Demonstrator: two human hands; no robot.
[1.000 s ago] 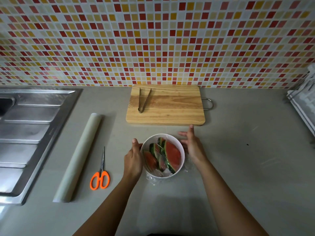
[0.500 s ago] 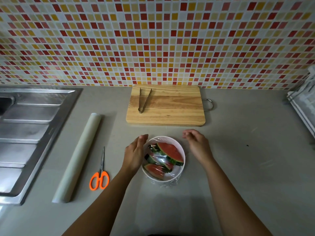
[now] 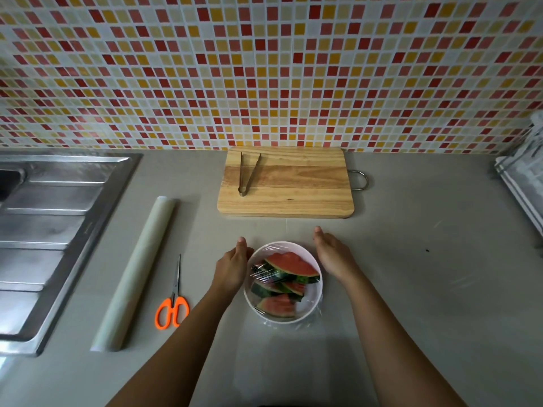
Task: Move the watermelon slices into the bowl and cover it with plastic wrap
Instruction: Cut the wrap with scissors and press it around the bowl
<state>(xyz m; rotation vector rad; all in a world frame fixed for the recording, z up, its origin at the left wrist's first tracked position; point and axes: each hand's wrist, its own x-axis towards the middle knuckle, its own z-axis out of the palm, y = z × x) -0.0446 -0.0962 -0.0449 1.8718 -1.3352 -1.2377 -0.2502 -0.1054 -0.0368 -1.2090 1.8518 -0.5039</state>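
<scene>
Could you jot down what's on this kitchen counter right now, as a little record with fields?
Bowl: white bowl on the grey counter
Contents: watermelon slices, inside the bowl
Cover: plastic wrap stretched over the top
Hands: left hand and right hand, fingers straight, flanking the bowl
Board: cutting board behind the bowl, only tongs on it
Left side: wrap roll, orange scissors, sink
</scene>
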